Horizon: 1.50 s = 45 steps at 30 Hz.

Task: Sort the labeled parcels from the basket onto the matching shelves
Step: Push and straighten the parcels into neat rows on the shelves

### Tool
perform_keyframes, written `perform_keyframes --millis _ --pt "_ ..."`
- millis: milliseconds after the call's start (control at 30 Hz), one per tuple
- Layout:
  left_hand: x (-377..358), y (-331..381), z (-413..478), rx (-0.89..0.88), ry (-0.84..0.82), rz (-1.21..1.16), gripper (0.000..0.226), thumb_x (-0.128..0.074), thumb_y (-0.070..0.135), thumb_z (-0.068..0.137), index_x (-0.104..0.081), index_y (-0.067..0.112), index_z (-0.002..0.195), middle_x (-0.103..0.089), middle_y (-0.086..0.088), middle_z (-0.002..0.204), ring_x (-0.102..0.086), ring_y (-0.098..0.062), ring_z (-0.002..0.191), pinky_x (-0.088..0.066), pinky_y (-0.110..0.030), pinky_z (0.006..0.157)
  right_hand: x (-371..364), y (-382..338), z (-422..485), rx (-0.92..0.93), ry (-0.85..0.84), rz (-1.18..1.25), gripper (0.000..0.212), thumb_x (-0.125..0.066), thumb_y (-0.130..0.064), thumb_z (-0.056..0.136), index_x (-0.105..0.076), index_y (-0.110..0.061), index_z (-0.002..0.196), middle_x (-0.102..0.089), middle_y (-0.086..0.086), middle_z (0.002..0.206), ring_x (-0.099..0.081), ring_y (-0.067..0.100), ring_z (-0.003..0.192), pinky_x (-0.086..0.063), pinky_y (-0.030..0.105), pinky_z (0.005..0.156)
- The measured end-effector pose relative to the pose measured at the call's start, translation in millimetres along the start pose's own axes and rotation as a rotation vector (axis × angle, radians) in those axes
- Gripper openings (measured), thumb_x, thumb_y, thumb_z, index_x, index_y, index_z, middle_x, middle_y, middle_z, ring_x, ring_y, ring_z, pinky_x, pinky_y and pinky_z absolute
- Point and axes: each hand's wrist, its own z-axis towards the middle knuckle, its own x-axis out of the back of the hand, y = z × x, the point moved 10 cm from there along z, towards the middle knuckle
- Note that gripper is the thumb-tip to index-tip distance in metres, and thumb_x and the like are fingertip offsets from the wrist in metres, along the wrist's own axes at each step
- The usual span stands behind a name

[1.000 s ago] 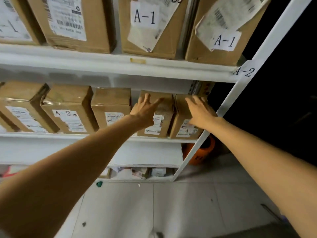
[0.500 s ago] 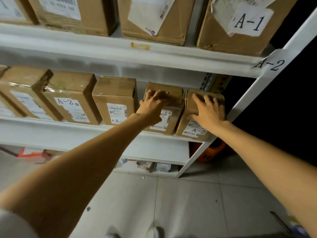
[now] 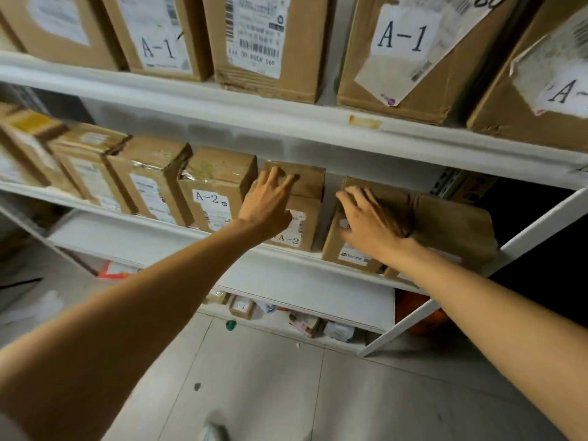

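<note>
Two parcels stand upright toward the right end of the shelf, a narrow gap between them, and each has a hand on it. The left hand lies on the left parcel, whose front reads A-2. Its fingers are spread and nearly straight, tips on the upper front edge, pressing rather than clasping, with nothing held. The right hand is spread flat over the upper front of the right parcel. It grasps nothing either, and it covers most of that label, so the code there cannot be read. At the shelf's far right a third parcel leans just beside the right one. Another box further left on the shelf also shows A-2, while the boxes above the shelf read A-1, so the placing looks correct. The step in hand seems to be the seating: pushing both parcels back and squaring them in the row. The next move, I judge, calls for a short even push until the fronts line up, care not to tip the leaning parcel off the shelf's end, then lifting both hands away to fetch more. Something orange shows below the shelf's right end; whether it is the basket cannot be told.
</note>
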Motion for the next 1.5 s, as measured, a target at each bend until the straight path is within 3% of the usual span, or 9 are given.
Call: perform_keyframes --millis 200,333,433,600,767,1167,1267,1367,1500 --pt "-6 -109 11 0.026 -0.133 0.268 0.098 -0.077 0.03 0.075 -0.016 0.017 0.151 -0.021 -0.021 0.151 -0.018 -0.039 0.14 -0.025 -0.051 0.114 -31 -51 60 -0.098 -0.094 0.089 0.093 -0.074 -0.022 0.082 -0.015 -0.013 0.152 -0.013 0.012 0.158 -0.014 0.034 0.144 -0.024 0.044 0.116" --pt "-19 -149 17 0.058 -0.217 0.227 0.089 -0.069 0.039 0.083 -0.012 0.038 0.151 -0.003 -0.014 0.159 0.002 -0.045 0.144 -0.01 -0.068 0.111 -52 -68 88 -0.13 -0.173 0.149 0.102 -0.067 -0.001 0.085 0.002 -0.034 0.153 0.011 0.008 0.161 0.012 0.034 0.147 -0.014 0.055 0.117" --pt "-24 -157 16 -0.023 -0.189 0.209 0.082 -0.062 0.041 0.088 -0.005 0.052 0.146 -0.005 -0.01 0.158 -0.006 -0.045 0.141 -0.017 -0.072 0.107 -62 -80 100 -0.104 -0.228 0.106 0.106 -0.054 0.008 0.089 0.012 -0.053 0.145 0.023 0.008 0.158 0.024 0.037 0.142 -0.004 0.067 0.113" --pt "-25 -141 20 -0.138 -0.14 0.197 0.069 -0.046 0.039 0.097 0.001 0.056 0.144 -0.003 -0.006 0.16 -0.006 -0.044 0.142 -0.013 -0.071 0.108 -64 -73 102 -0.141 -0.177 0.01 0.106 -0.058 0.0 0.09 0.016 -0.056 0.142 0.016 0.012 0.159 0.016 0.04 0.144 -0.002 0.07 0.111" --pt "-34 -118 17 -0.097 -0.137 0.127 0.066 -0.043 0.044 0.097 0.001 0.055 0.145 -0.002 -0.007 0.161 -0.002 -0.049 0.142 -0.008 -0.072 0.108 -58 -55 86 -0.194 -0.181 -0.032 0.099 -0.057 -0.007 0.093 0.014 -0.054 0.144 0.014 0.012 0.16 0.014 0.041 0.144 -0.002 0.069 0.11" --pt "-31 -120 10 0.007 -0.153 0.126 0.068 -0.048 0.048 0.094 -0.006 0.053 0.147 -0.008 -0.008 0.159 -0.007 -0.049 0.14 -0.01 -0.073 0.108 -60 -60 82 -0.137 -0.161 0.003 0.105 -0.053 0.005 0.091 0.012 -0.06 0.14 0.014 0.005 0.161 0.016 0.037 0.145 0.002 0.068 0.112" --pt "-31 -120 9 -0.005 -0.163 0.116 0.075 -0.053 0.051 0.091 -0.003 0.052 0.147 -0.006 -0.009 0.159 -0.005 -0.049 0.141 -0.008 -0.072 0.108 -56 -63 80 -0.134 -0.158 0.005 0.1 -0.057 -0.003 0.092 0.009 -0.057 0.143 0.012 0.007 0.161 0.015 0.037 0.145 0.005 0.065 0.112" --pt "-22 -127 0 -0.004 -0.171 0.029 0.083 -0.056 0.05 0.09 0.003 0.046 0.149 -0.003 -0.012 0.16 0.0 -0.042 0.145 -0.006 -0.067 0.11 -42 -81 82 -0.101 -0.093 -0.028 0.098 -0.067 -0.027 0.087 0.005 -0.041 0.152 0.008 0.015 0.16 0.008 0.039 0.146 0.011 0.059 0.111" --pt "20 -169 -20 -0.016 -0.056 -0.023 0.076 -0.056 0.041 0.092 -0.012 0.028 0.153 -0.029 -0.015 0.147 -0.031 -0.033 0.135 -0.035 -0.044 0.107 -32 -153 93 0.124 0.04 -0.084 0.084 -0.067 -0.031 0.085 -0.021 -0.007 0.151 -0.021 0.021 0.155 -0.013 0.039 0.145 0.0 0.051 0.116"
